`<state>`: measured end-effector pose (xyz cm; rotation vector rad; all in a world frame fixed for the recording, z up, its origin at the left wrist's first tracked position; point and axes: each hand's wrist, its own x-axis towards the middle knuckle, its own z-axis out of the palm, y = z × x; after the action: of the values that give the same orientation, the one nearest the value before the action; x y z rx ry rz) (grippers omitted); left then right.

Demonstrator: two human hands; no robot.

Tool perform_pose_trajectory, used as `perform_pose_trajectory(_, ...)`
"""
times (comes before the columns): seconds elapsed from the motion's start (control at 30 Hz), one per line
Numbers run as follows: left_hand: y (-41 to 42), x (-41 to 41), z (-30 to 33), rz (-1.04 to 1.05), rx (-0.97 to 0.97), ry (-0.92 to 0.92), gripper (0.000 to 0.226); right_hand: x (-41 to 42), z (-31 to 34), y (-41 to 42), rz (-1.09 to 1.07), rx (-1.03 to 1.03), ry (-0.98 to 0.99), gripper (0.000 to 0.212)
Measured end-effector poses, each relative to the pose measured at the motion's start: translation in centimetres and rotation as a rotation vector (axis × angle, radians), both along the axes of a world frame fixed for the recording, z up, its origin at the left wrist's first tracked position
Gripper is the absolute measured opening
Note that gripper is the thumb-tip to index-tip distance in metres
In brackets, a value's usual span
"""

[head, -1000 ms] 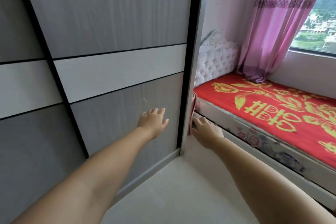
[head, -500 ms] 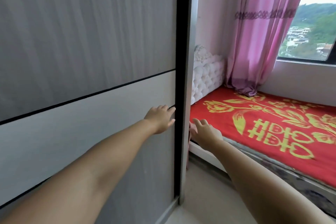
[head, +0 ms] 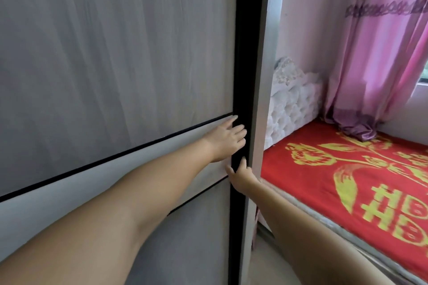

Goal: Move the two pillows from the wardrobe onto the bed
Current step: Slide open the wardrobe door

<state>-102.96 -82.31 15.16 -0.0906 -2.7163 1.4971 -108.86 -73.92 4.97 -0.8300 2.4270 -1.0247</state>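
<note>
A grey wardrobe sliding door (head: 115,65) with a white band fills the left of the view and is closed. My left hand (head: 225,140) lies flat on the door, fingertips on its black edge strip (head: 242,53). Just below, my right hand (head: 240,176) touches the same black edge, fingers spread. Neither hand holds anything. The bed (head: 359,180) with a red and yellow cover lies to the right. No pillows are visible; the wardrobe's inside is hidden.
A white tufted headboard (head: 291,97) stands behind the wardrobe's side panel (head: 261,76). A pink curtain (head: 375,53) hangs over the far end of the bed. A narrow strip of pale floor (head: 261,261) runs between wardrobe and bed.
The view has moved closer to the wardrobe edge. My left hand slid right onto the black edge strip, and my right hand came left from the bed side to the same edge.
</note>
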Motion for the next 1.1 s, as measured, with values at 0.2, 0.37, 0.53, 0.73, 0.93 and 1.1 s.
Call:
perform_pose_trajectory(0.2, -0.3, -2.7, -0.1, 0.093, -0.098, -0.046, 0.038, -2.7, -2.8, -2.1, 0.065, -0.063, -0.161, 0.069)
perform_pose_trajectory(0.37, 0.4, -2.3, -0.2, 0.129, -0.082, -0.020, 0.032, -3.3, -3.8, -2.0, 0.085, -0.088, -0.144, 0.065)
perform_pose_trajectory(0.53, 0.9, -0.1, -0.3, 0.184, -0.077, -0.036, 0.028, -0.8, -3.6, -1.9, 0.118, -0.125, -0.140, 0.067)
perform_pose_trajectory(0.73, 0.7, 6.0, -0.6, 0.223, -0.050, -0.017, 0.024, 4.9, -3.3, -2.0, 0.215, -0.062, -0.062, 0.063)
perform_pose_trajectory(0.93, -0.5, 15.1, -0.8, 0.227, -0.007, 0.010, 0.019, 12.5, -3.1, -2.9, 0.360, 0.028, 0.088, 0.060)
perform_pose_trajectory(1.1, -1.9, 23.3, -1.0, 0.204, 0.005, 0.032, 0.018, 19.6, -2.6, -4.1, 0.472, 0.112, 0.214, 0.058)
